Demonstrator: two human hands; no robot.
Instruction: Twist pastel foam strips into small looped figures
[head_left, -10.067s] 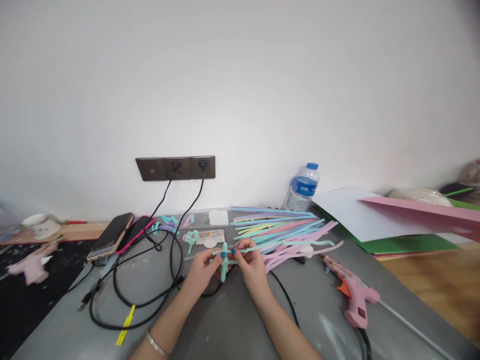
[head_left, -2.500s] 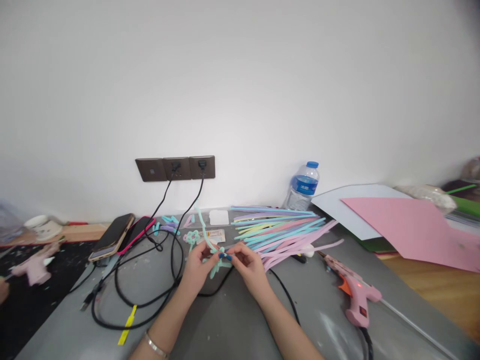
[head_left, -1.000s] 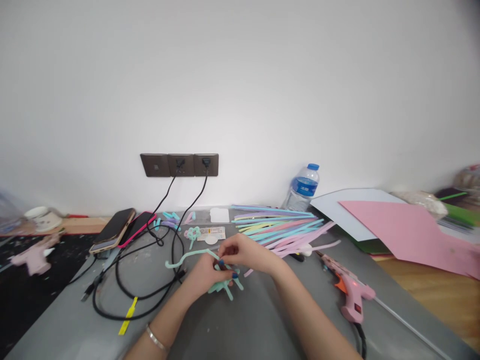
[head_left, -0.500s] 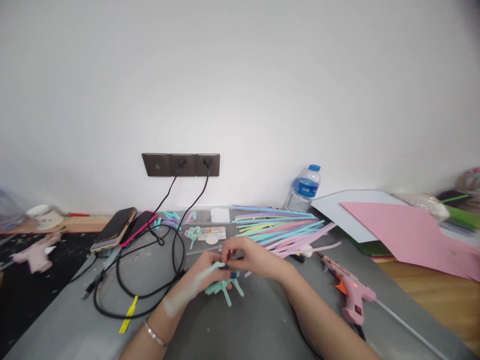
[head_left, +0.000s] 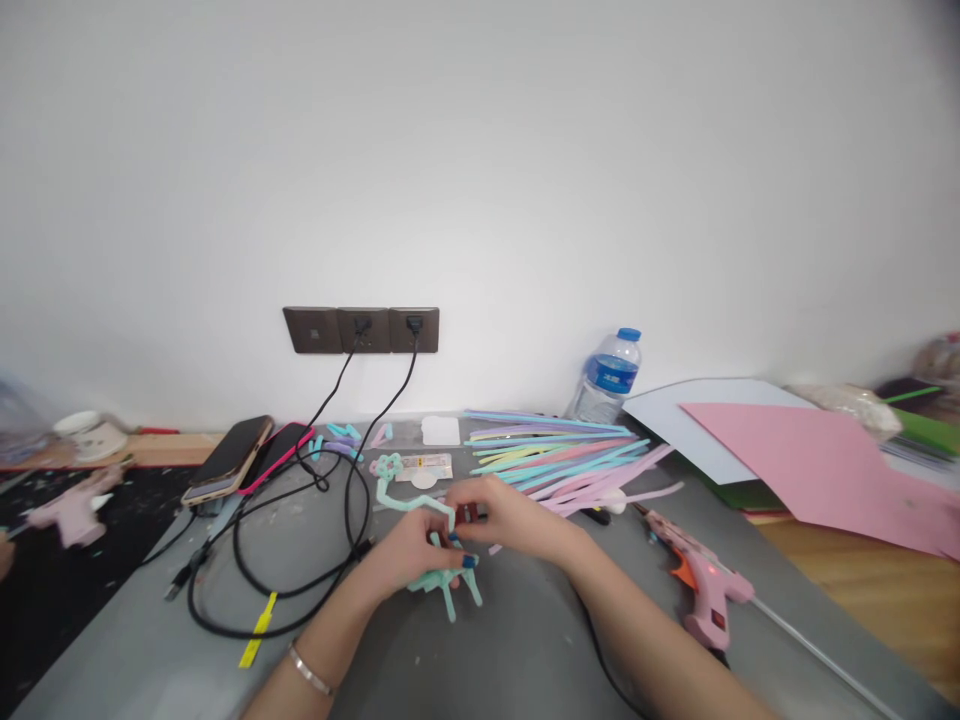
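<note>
A mint-green pipe cleaner figure with short bent legs sits just above the grey table, between my two hands. My left hand is closed around its body. My right hand pinches the same piece from the right, fingers together. A loose mint strand curls up and to the left from the pinch. My nails are painted blue.
A pile of pastel pipe cleaners lies behind the hands. A pink glue gun rests at right, black cables and two phones at left. A water bottle, pink paper and wall sockets are further back.
Both hands have stayed on the mint piece. The loose strand has swung from lying along my left hand to standing up and left. The figure has turned slightly.
</note>
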